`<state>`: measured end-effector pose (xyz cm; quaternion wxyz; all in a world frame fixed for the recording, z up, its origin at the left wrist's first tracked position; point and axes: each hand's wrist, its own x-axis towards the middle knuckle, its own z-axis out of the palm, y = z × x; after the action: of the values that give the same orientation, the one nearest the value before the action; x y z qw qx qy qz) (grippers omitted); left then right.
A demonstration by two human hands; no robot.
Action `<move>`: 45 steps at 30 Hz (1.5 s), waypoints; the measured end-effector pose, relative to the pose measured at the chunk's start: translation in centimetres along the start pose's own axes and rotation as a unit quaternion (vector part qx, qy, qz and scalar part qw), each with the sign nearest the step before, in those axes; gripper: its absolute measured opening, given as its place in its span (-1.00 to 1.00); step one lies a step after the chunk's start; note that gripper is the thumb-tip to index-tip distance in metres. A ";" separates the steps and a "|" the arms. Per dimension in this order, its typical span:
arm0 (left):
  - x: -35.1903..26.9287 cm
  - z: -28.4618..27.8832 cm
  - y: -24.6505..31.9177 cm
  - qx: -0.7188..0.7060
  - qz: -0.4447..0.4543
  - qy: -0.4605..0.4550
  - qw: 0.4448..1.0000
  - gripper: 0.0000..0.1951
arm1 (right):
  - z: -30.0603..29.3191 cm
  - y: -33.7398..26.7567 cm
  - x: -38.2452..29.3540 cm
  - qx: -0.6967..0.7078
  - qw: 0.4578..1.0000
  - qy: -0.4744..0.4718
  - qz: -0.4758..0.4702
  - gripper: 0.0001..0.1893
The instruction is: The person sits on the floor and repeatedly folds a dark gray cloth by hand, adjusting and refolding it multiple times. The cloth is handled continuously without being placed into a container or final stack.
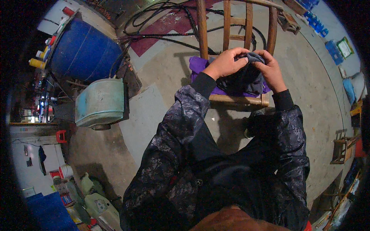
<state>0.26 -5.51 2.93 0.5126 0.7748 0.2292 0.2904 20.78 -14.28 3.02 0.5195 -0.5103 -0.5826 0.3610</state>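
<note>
Both hands pinch the raised edge of a dark grey cloth (242, 79), whose lower folds rest on a chair seat. My left hand (229, 61) grips it from the left, thumb along the fold. From the right, my right hand (271, 69) holds the same bunched edge between thumb and fingers. Beneath lies a purple cloth (198, 65), spread over the seat of the wooden chair (237, 99). The chair's slatted back rises beyond my hands. Part of the cloth is hidden behind my fingers.
A blue tub (86, 49) and a greenish machine housing (99, 101) stand to the left. Black hose (162, 37) coils on the floor behind the chair. A small wooden stool (344, 148) is at the right, and blue bottles (315, 23) line the upper right.
</note>
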 end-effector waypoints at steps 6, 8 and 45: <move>0.2 0.1 0.0 0.030 -0.003 0.026 0.999 -0.61 | -0.2 0.2 0.3 -0.043 0.999 0.012 0.005 -0.68; 0.2 0.1 0.0 0.078 0.036 0.066 0.994 -0.62 | -0.1 0.5 0.6 -0.051 0.998 0.022 0.003 -0.68; 1.9 -2.5 -2.0 -0.054 0.066 0.274 0.958 -0.87 | 8.3 0.3 2.6 -0.291 0.942 0.025 -0.164 -0.76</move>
<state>-0.22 -1.87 2.24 0.4511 0.6502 0.2929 0.5367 12.94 -10.81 1.66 0.4150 -0.5459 -0.7242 0.0728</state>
